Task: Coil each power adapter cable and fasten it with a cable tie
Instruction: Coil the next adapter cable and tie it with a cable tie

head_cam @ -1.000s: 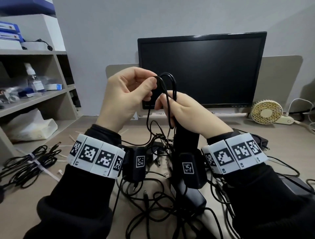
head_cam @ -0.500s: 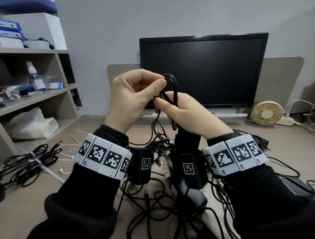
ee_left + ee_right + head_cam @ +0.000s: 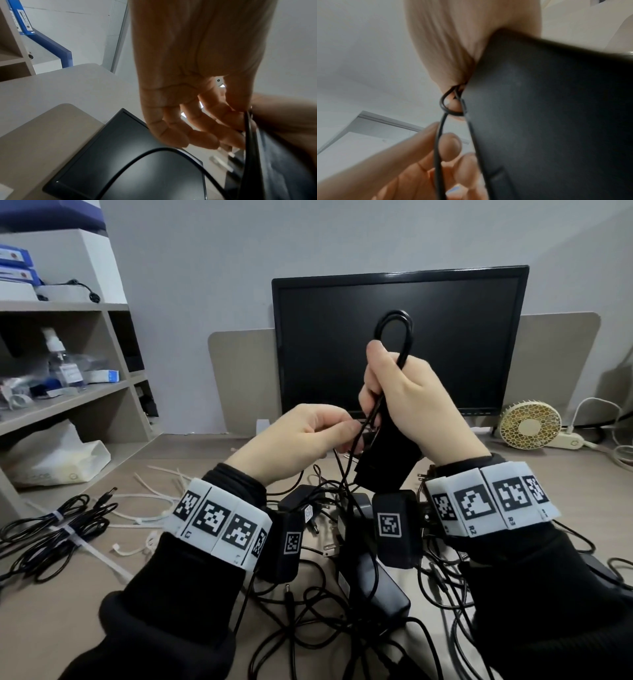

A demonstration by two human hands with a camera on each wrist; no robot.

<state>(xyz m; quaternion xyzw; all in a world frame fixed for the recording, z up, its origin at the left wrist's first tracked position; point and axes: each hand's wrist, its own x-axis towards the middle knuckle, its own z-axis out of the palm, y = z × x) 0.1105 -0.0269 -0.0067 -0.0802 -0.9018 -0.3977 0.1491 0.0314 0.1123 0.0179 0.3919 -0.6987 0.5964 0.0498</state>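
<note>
Your right hand [image 3: 407,405] is clamped on the black adapter [image 3: 383,460] and its cable [image 3: 394,320], one loop standing above your fist before the monitor [image 3: 445,344]. Your left hand [image 3: 301,440] pinches the trailing strand just below. Ease your grip and that loop could spring open (stiff cord, likely), and the tail may snag in the tangle on the worktop [image 3: 51,628]. The head view alone shows the loop top; the right wrist view shows strands crossing at your fingertip.

two hands [image 3: 308,440] [image 3: 411,398], one monitor [image 3: 445,337], one fan [image 3: 529,424], two tied cable bundles [image 3: 51,535]
</note>
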